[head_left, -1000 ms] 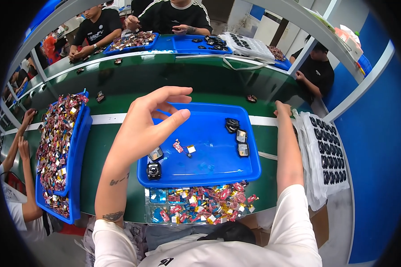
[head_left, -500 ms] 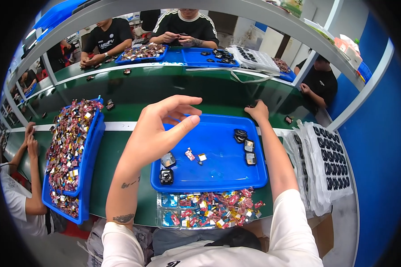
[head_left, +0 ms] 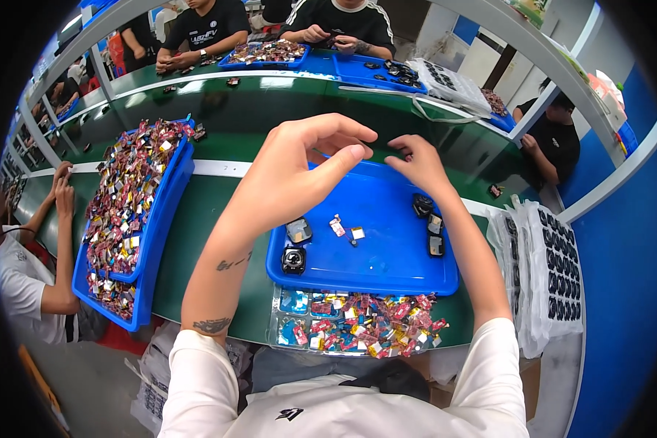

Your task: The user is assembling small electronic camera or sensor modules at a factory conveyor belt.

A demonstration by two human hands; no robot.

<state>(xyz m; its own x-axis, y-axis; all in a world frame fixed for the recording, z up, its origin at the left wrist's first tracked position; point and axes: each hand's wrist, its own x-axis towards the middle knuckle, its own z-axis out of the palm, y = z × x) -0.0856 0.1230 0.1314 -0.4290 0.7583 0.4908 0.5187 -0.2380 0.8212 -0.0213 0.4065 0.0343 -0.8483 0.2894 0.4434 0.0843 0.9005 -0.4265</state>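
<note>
My left hand (head_left: 310, 157) hovers over the far left part of a blue tray (head_left: 358, 280). Its fingers are bent and its thumb stands apart, with nothing seen between them. Close to it, above the tray's far edge, my right hand (head_left: 422, 166) curls its fingers round a small dark reddish thing that I cannot make out. In the tray lie a pink-and-white small board (head_left: 336, 225), a small white-and-yellow square piece (head_left: 357, 233), a grey-backed case (head_left: 298, 231) and a black case with a round lens (head_left: 293, 260). Several black cases (head_left: 435, 235) line the right side.
A clear plastic tray (head_left: 288, 332) heaped with small boards sits at the near edge. Stacked blue trays (head_left: 169, 241) full of boards stand left, beside a co-worker's hands (head_left: 63, 182). White blister trays (head_left: 555, 270) are at right. A green belt (head_left: 270, 109) runs beyond, with other people across it.
My right hand has come from beyond the tray's far right corner in toward my left hand. My left hand keeps its pose. The whole view has shifted a little.
</note>
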